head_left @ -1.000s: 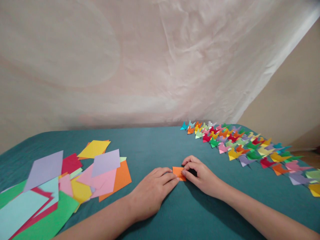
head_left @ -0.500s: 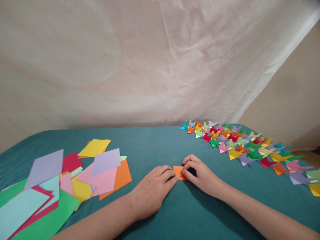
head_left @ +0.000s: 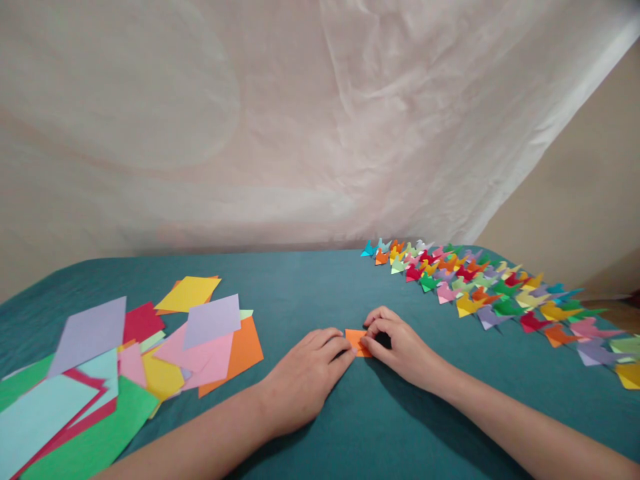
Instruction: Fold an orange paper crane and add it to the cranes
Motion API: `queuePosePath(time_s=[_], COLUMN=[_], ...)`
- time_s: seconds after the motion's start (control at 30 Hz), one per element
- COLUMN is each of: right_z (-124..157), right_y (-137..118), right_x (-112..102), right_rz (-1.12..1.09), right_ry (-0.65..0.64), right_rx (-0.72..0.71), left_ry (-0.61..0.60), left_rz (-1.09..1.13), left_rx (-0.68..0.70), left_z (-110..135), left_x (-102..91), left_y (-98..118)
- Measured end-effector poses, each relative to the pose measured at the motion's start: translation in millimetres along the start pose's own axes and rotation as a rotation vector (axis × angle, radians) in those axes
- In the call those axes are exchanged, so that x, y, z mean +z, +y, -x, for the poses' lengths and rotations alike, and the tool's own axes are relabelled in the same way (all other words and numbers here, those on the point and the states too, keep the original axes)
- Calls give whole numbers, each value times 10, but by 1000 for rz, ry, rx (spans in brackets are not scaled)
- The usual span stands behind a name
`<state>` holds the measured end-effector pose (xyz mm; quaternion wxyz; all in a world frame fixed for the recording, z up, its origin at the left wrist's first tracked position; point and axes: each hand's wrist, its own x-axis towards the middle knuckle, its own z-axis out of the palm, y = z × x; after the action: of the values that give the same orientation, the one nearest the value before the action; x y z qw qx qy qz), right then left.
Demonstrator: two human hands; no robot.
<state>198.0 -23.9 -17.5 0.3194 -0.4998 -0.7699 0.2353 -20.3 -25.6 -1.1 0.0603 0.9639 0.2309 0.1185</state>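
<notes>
A small folded piece of orange paper (head_left: 356, 340) lies on the teal cloth between my two hands. My left hand (head_left: 313, 373) is at its left edge, with thumb and forefinger tips close together on the paper. From the other side, my right hand (head_left: 400, 343) pinches the paper's right part between thumb and curled forefinger. Fingertips cover both ends of the paper, so its full folded shape is hidden.
On the left, loose coloured sheets are spread in an overlapping pile, with a lilac sheet (head_left: 213, 321) and an orange sheet (head_left: 247, 353) nearest my left arm. Rows of folded paper birds (head_left: 470, 305) stand along the right side. A pale cloth (head_left: 280, 133) hangs behind the table.
</notes>
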Motion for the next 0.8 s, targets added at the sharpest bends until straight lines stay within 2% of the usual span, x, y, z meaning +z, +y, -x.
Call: queuePosePath(time_s=[0.8], right_z=[-4], right_y=[0], right_x=[9], right_rz=[12], right_ry=[4], right_rx=[5], left_ry=[11], left_rz=[27], left_rx=[-15], left_z=[-21], left_x=[9], left_y=[16])
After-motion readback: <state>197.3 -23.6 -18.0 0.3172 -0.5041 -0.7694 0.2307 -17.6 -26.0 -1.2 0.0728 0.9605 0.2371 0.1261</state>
